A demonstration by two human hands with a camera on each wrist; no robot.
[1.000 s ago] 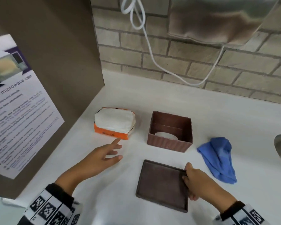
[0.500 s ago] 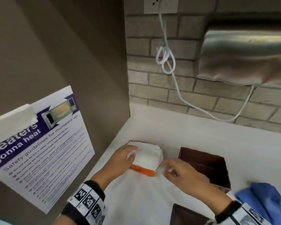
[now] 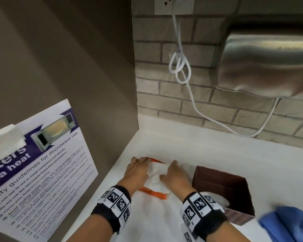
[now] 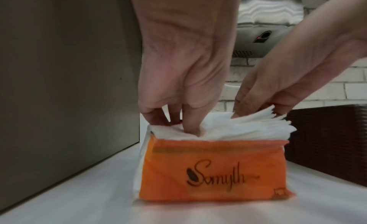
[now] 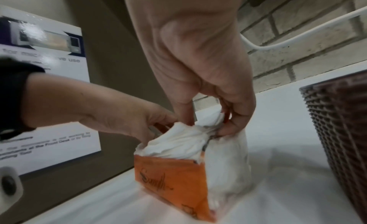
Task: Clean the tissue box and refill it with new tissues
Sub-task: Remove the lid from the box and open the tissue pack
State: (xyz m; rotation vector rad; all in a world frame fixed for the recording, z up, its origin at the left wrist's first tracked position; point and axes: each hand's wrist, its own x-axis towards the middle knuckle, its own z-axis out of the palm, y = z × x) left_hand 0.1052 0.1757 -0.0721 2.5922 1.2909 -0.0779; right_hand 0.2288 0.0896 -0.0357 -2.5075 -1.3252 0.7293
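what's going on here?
A person is working both hands into an orange tissue pack on the white counter. The left hand digs its fingers into the tissues at the open top; the right hand pinches them at the other end. The brown tissue box sits open beside the pack, a blue cloth to its right.

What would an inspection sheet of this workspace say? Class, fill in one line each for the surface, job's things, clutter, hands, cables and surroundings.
Surface: white counter, bare patches visible.
Job's things: orange tissue pack standing on the counter, white tissues sticking out the top; brown tissue box beside it, open.
Clutter: blue cloth right of the box.
Hands: left hand and right hand both pinch the tissues.
Cables: white cord looped, hanging from the wall socket.
Surroundings: brick wall, metal hand dryer, microwave safety poster.
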